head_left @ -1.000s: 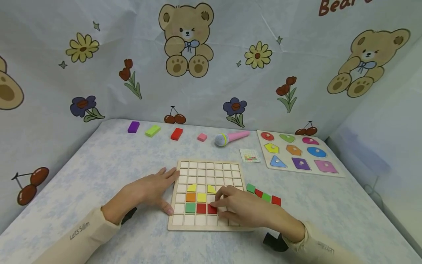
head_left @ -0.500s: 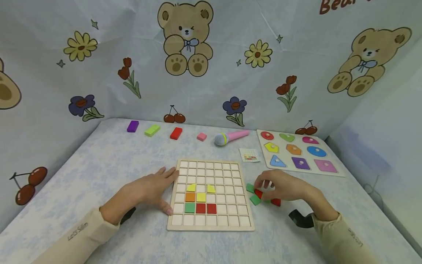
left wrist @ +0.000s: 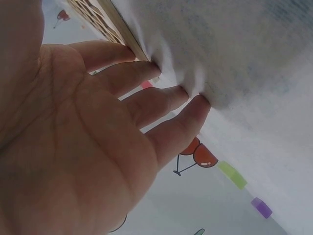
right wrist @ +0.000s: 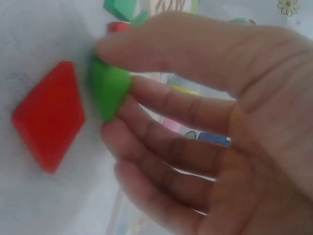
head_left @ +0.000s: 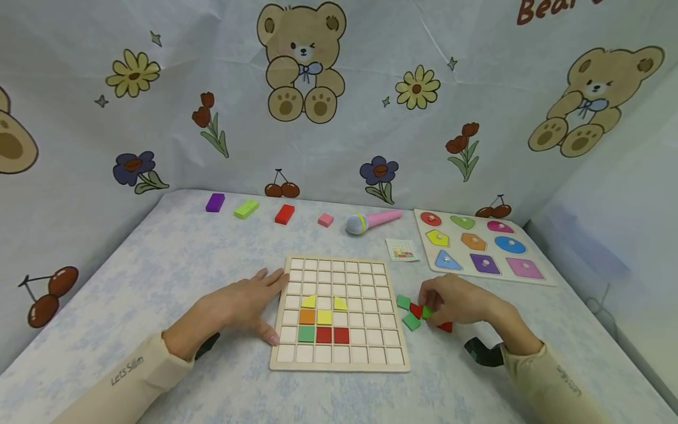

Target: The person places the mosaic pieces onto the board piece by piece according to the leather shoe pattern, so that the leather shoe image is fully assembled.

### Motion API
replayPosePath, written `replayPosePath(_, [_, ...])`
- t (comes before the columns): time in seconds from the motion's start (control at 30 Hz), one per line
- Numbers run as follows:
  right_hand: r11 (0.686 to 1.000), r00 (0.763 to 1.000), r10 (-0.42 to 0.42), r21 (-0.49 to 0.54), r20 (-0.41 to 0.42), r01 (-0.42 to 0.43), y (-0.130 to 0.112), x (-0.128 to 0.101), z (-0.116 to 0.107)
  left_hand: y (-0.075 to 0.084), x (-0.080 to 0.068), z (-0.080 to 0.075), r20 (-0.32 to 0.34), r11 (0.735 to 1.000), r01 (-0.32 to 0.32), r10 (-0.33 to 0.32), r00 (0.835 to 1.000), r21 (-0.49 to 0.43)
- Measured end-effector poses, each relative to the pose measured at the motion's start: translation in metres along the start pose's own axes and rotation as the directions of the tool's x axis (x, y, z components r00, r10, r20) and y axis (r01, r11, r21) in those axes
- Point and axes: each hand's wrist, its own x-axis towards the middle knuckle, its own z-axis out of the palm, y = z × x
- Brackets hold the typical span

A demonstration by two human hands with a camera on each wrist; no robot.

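Note:
My left hand (head_left: 241, 303) lies with fingers spread at the left edge of a wooden grid board (head_left: 339, 365); in the left wrist view its fingertips (left wrist: 203, 100) press on the tablecloth beside the board's edge. Yellow, orange, green and red tiles sit in the grid, among them a red tile (head_left: 341, 335). Right of the board, my right hand (head_left: 458, 299) pinches a bright green tile (right wrist: 110, 90) between thumb and fingers, low over the table. A red diamond-shaped tile (right wrist: 49, 117) lies close to it, and other loose tiles, including a green tile (head_left: 411, 321), lie nearby.
Behind the board lies a small pattern card (head_left: 402, 250). A shape puzzle board (head_left: 492, 277) occupies the back right, with a pink toy microphone (head_left: 373, 220) to its left. Along the back stand a pink block (head_left: 325, 219), red block (head_left: 285, 214), lime block (head_left: 246, 209) and purple block (head_left: 215, 202).
My right hand has left the red tile in the grid and moved right to the loose tiles, where it has taken hold of a bright green tile. My left hand has stayed put.

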Motion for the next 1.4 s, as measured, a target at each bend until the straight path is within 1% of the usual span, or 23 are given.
replayPosePath(0.03, [1.0, 1.0, 0.005, -0.006, -0.016, -0.005, -0.002, 0.0, 0.0, 0.0, 0.0, 0.0, 0.001, 1.0, 0.0, 0.0, 1.0, -0.001])
replayPosePath(0.1, [1.0, 0.999, -0.012, -0.02, -0.043, 0.011, -0.008, -0.001, -0.001, 0.001, -0.001, -0.001, 0.003, 1.0, 0.0, 0.0, 1.0, -0.001])
replayPosePath(0.17, [0.998, 0.997, -0.058, -0.026, -0.051, 0.056, -0.016, -0.001, 0.0, 0.001, -0.001, -0.001, 0.005, 1.0, 0.001, -0.001, 1.0, -0.004])
replayPosePath(0.23, [0.991, 0.99, -0.131, -0.025, -0.046, 0.13, -0.025, -0.001, 0.002, 0.0, -0.001, -0.001, 0.006, 1.0, 0.003, -0.002, 1.0, -0.005])
replayPosePath(0.37, [0.956, 0.955, -0.293, -0.029, -0.033, 0.292, -0.043, 0.001, 0.01, 0.0, -0.001, 0.0, 0.003, 1.0, 0.002, -0.002, 1.0, -0.008])
replayPosePath(0.43, [0.938, 0.937, -0.347, -0.026, -0.034, 0.346, -0.053, 0.004, 0.015, -0.001, -0.001, 0.001, 0.0, 1.0, -0.001, 0.001, 1.0, -0.009])
replayPosePath(0.53, [0.918, 0.918, -0.396, -0.008, -0.029, 0.396, -0.066, 0.009, 0.023, -0.001, 0.0, 0.001, -0.004, 1.0, 0.001, -0.001, 1.0, -0.005])
replayPosePath(0.7, [0.906, 0.906, -0.423, 0.009, -0.017, 0.424, -0.081, 0.016, 0.035, 0.0, 0.0, 0.001, -0.007, 1.0, -0.008, 0.008, 1.0, -0.006])
replayPosePath(0.8, [0.9, 0.9, -0.436, -0.016, -0.014, 0.436, -0.085, 0.019, 0.04, 0.001, 0.0, 0.001, -0.007, 1.0, -0.011, 0.011, 1.0, -0.007])
replayPosePath(0.9, [0.887, 0.887, -0.461, -0.052, -0.019, 0.46, -0.087, 0.021, 0.044, 0.0, 0.0, 0.002, -0.008, 1.0, -0.012, 0.012, 1.0, -0.003])
replayPosePath(1.03, [0.874, 0.874, -0.484, -0.072, -0.031, 0.481, -0.09, 0.023, 0.047, 0.0, 0.0, 0.002, -0.007, 1.0, -0.008, 0.008, 1.0, -0.006])
replayPosePath(1.23, [0.877, 0.877, -0.478, -0.091, -0.057, 0.472, -0.093, 0.017, 0.05, 0.0, 0.0, 0.002, -0.005, 1.0, -0.006, 0.006, 1.0, -0.012])
replayPosePath(1.4, [0.859, 0.859, -0.506, -0.138, -0.08, 0.494, -0.092, 0.007, 0.053, 0.001, 0.0, 0.001, -0.001, 1.0, 0.002, -0.002, 1.0, -0.001])
